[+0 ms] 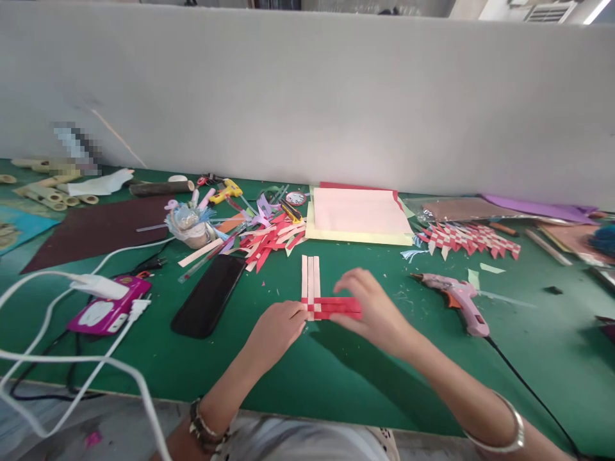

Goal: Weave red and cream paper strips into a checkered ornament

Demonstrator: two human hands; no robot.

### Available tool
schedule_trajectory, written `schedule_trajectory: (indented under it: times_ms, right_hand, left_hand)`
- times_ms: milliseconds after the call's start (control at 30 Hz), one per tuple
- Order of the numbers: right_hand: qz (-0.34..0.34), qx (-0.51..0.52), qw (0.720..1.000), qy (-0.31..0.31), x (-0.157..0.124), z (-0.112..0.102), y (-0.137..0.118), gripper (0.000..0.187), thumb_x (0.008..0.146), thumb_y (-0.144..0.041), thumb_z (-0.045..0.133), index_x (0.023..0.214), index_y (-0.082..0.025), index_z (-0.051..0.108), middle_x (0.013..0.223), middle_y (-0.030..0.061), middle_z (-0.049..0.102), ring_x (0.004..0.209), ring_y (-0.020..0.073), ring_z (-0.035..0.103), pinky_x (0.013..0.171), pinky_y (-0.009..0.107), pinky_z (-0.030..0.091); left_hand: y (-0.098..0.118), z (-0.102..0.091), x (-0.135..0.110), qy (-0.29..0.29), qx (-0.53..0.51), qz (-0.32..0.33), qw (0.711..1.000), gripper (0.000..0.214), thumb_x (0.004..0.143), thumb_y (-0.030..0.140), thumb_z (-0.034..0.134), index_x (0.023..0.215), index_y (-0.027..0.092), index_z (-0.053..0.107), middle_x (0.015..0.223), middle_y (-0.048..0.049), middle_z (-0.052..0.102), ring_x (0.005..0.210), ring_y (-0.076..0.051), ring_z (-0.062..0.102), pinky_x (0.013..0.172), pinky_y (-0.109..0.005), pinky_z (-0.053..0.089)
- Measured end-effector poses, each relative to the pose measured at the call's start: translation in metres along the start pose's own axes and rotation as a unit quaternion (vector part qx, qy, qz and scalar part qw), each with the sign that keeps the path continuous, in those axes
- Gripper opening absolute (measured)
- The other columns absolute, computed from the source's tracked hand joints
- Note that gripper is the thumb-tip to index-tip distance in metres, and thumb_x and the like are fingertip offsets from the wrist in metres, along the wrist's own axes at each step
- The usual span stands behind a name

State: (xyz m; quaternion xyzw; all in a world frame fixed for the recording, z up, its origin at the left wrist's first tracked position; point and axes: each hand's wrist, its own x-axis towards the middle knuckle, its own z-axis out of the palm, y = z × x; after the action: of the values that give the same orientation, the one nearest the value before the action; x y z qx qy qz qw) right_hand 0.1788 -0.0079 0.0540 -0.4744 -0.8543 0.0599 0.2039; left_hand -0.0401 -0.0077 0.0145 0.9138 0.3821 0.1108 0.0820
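Note:
Two pale pink paper strips (310,275) lie upright on the green table (336,378), crossed at their near end by two red strips (341,308) in a small weave. My left hand (277,328) pinches the weave at its left corner, fingers closed on the strips. On the right end of the red strips rests my right hand (372,307), its fingers curled down over them. A pile of loose red and pink strips (271,240) lies just behind.
A pink glue gun (456,296) with a black cord lies to the right, and a finished red-and-white woven band (468,238) sits behind it. Pink and yellow paper sheets (358,214) lie at the back. On the left are a black phone (209,296), white cables, a magenta device (108,307) and cardboard tubes.

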Motion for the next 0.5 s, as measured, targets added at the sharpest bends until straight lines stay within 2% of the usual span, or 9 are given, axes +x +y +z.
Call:
schedule_trajectory:
  times_ms: [100, 233, 333, 500]
  right_hand:
    - [0.010, 0.004, 0.999, -0.049, 0.005, 0.024, -0.007, 0.036, 0.070, -0.038, 0.067, 0.096, -0.019, 0.052, 0.098, 0.0061, 0.054, 0.088, 0.0199, 0.049, 0.071, 0.034, 0.044]
    - [0.029, -0.012, 0.997, -0.068, 0.008, 0.049, -0.006, 0.035, 0.070, -0.037, 0.067, 0.096, -0.020, 0.051, 0.098, 0.0054, 0.053, 0.088, 0.0204, 0.048, 0.071, 0.033, 0.040]
    - [0.039, -0.017, 0.997, -0.063, 0.009, 0.054, -0.004, 0.029, 0.073, -0.036, 0.064, 0.094, -0.021, 0.052, 0.097, 0.0043, 0.052, 0.087, 0.0189, 0.048, 0.071, 0.032, 0.038]
    - [0.011, -0.011, 0.997, -0.071, 0.007, 0.052, -0.003, 0.012, 0.080, -0.032, 0.057, 0.088, -0.023, 0.054, 0.096, 0.0023, 0.052, 0.088, 0.0160, 0.048, 0.073, 0.031, 0.035]
  left_hand:
    - [-0.002, 0.001, 0.001, 0.017, -0.005, 0.010, 1.000, 0.022, 0.088, 0.012, 0.039, 0.092, 0.017, 0.059, 0.090, -0.0056, 0.061, 0.084, -0.017, 0.057, 0.072, -0.029, 0.046]
    - [-0.003, 0.002, 0.002, 0.028, -0.015, 0.007, 0.999, 0.024, 0.087, 0.011, 0.039, 0.090, 0.018, 0.061, 0.087, -0.0055, 0.061, 0.083, -0.017, 0.058, 0.072, -0.029, 0.047]
    - [-0.004, 0.002, 0.002, 0.026, -0.021, 0.003, 0.999, 0.023, 0.086, 0.010, 0.040, 0.091, 0.019, 0.062, 0.086, -0.0048, 0.060, 0.083, -0.017, 0.058, 0.074, -0.030, 0.047]
    - [-0.003, 0.001, 0.003, 0.015, -0.019, 0.005, 1.000, 0.023, 0.086, 0.011, 0.040, 0.091, 0.018, 0.061, 0.086, -0.0048, 0.060, 0.083, -0.017, 0.058, 0.075, -0.030, 0.046]
